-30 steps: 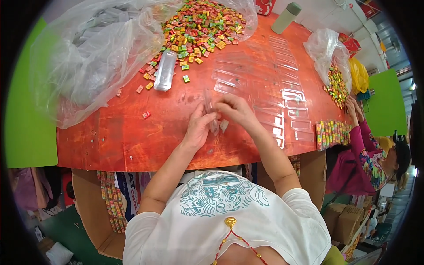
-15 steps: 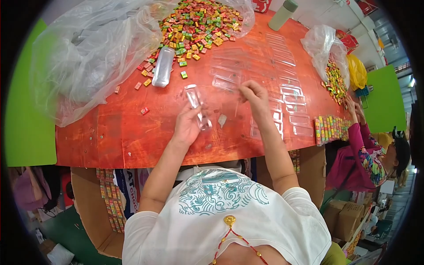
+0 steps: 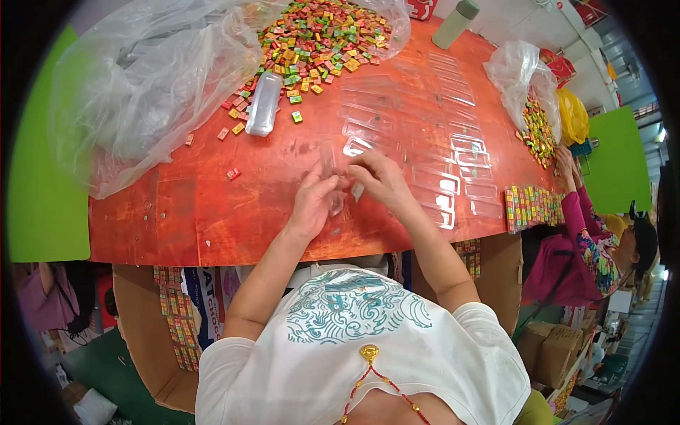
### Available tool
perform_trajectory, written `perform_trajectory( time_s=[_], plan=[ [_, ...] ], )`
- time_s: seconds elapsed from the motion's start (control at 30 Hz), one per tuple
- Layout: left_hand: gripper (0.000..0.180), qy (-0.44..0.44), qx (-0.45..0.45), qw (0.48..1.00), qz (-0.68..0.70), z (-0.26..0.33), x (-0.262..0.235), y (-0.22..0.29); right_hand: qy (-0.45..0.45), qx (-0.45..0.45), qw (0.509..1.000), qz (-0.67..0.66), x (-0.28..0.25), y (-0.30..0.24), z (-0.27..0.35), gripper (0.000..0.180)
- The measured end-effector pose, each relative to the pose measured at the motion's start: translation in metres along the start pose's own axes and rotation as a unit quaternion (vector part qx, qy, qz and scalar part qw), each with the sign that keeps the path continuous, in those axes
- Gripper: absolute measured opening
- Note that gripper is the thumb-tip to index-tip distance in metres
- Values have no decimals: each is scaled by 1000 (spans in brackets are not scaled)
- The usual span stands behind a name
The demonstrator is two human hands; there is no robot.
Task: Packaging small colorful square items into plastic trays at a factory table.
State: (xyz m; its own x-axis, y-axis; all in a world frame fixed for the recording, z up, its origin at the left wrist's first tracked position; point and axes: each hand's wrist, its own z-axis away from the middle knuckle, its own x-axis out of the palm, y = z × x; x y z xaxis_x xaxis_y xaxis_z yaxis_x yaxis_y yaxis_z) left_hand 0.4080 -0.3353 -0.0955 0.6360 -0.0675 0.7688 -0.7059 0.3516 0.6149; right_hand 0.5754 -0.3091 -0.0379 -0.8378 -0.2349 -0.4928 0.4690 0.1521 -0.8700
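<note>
My left hand (image 3: 314, 204) is closed around a narrow clear plastic tray (image 3: 336, 206), held above the near middle of the red table (image 3: 191, 219). Close by on its right, my right hand (image 3: 382, 180) has its fingers bent toward the tray's side; what they pinch, if anything, is too small to make out. A whitish scrap (image 3: 357, 191) lies under the right fingers. Beyond the hands sits a stack of nested clear trays (image 3: 263, 106). More clear trays (image 3: 473, 157) are laid out in rows to the right.
A heap of small colourful wrapped pieces (image 3: 319, 42) spills from a large clear bag (image 3: 142, 106). One red piece (image 3: 234, 173) lies apart. A pale green bottle (image 3: 455, 25) stands at the back. At right, a co-worker's hands (image 3: 567, 166) are near packed pieces (image 3: 531, 207) and another pile (image 3: 540, 138).
My right hand has come down and left, from over the laid-out trays to beside the held tray. My left hand has shifted slightly right, still holding the tray.
</note>
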Motion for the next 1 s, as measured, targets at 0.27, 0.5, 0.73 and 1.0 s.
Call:
perform_trajectory(
  time_s=[0.27,0.5,0.73,1.0],
  plan=[
    [51,-34,8,998,-57,10,27,3,-38,7,985,-169,16,4,-5,15],
    [48,-14,14,997,-76,10,27,2,-39,10,985,-169,17,3,-1,14],
    [57,-44,-21,994,-94,7,15,-1,-33,10,988,-148,20,15,1,12],
    [62,-90,-32,995,9,11,11,3,-91,51,967,-232,13,14,1,17]
  ],
)
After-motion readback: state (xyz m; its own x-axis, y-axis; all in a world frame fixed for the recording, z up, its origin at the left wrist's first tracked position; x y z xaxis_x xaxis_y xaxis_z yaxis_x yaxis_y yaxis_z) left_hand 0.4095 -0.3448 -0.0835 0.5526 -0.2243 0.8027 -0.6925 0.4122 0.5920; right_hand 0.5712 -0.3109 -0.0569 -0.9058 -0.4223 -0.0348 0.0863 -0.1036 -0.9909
